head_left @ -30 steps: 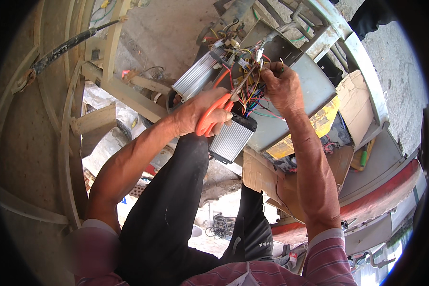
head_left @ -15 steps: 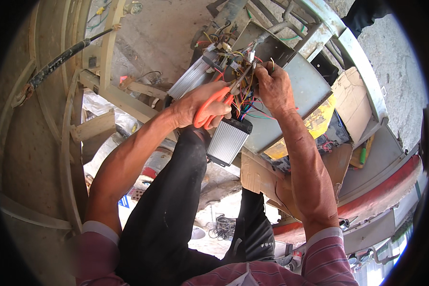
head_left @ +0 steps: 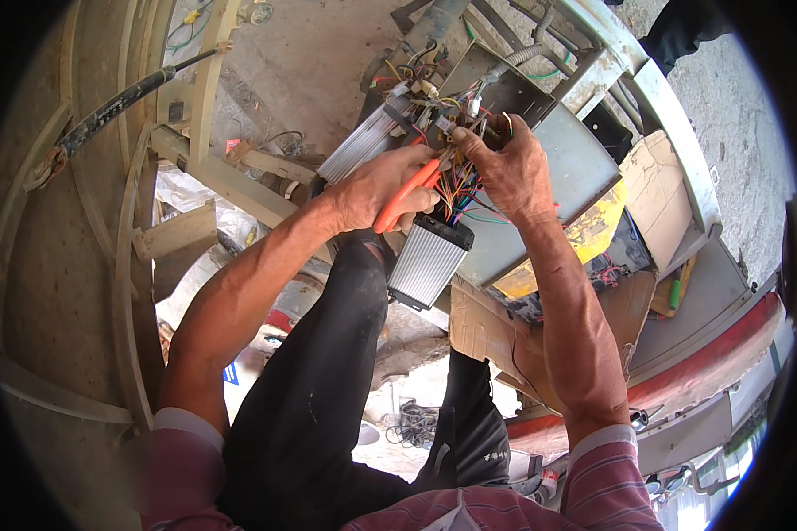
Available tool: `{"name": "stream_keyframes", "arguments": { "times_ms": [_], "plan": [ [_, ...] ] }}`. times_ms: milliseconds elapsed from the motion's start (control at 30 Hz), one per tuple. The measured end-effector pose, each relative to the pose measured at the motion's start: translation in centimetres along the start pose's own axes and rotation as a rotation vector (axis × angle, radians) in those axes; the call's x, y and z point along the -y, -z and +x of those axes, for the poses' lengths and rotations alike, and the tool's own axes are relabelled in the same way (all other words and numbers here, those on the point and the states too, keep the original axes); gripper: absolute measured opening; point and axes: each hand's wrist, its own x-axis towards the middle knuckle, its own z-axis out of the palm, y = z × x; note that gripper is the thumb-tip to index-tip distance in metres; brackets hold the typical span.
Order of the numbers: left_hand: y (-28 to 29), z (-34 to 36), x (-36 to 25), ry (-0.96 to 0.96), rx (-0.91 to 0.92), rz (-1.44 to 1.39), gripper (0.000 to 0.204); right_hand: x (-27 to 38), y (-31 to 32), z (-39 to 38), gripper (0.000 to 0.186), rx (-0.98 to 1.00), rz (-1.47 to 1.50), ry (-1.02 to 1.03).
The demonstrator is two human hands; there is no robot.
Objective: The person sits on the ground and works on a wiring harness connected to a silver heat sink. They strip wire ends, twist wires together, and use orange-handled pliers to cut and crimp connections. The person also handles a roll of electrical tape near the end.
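My left hand (head_left: 383, 190) is closed round a pair of orange-handled scissors (head_left: 407, 196), its handles seen nearly edge-on. The blades point up and right into a bundle of thin coloured wires (head_left: 459, 188), where they are mostly hidden. Just right of them, my right hand (head_left: 512, 173) is closed, thumb and fingers pinched among the wire ends; I take it to be gripping wires, though the fingertips partly cover them. The bundle runs down into a silver finned controller box (head_left: 428, 265) beside my knee. A second finned metal box (head_left: 360, 146) lies up and left of my left hand.
A grey metal panel (head_left: 584, 146) and a yellow box (head_left: 598, 226) lie right of the wires. Torn cardboard (head_left: 478, 323) sits below. A metal frame bar (head_left: 673, 124) curves along the right, and beams (head_left: 226, 181) cross on the left. A person's dark-clothed leg (head_left: 682, 31) shows top right.
The scissors have turned in my left hand, from open loops facing me to nearly edge-on. My right hand has shifted its thumb left, closer to the blades. The boxes look almost unmoved.
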Motion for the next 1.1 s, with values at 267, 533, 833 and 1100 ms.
{"name": "stream_keyframes", "arguments": {
  "times_ms": [267,533,833,1100],
  "plan": [
    [0.1,-0.1,0.6,0.022,0.024,-0.105,0.048,-1.9,-0.1,0.9,0.034,0.083,0.256,-0.115],
    [0.5,-0.2,1.1,0.008,0.091,-0.208,0.051,-1.9,-0.2,1.0,0.032,0.047,0.178,-0.111],
    [0.9,-0.3,0.9,0.012,0.099,-0.202,0.053,-1.7,-0.6,0.6,0.031,0.006,0.164,-0.063],
    [-0.1,0.1,0.4,0.015,0.027,-0.073,0.039,-1.4,-1.1,0.4,0.027,-0.046,0.041,-0.046]
  ]
}}
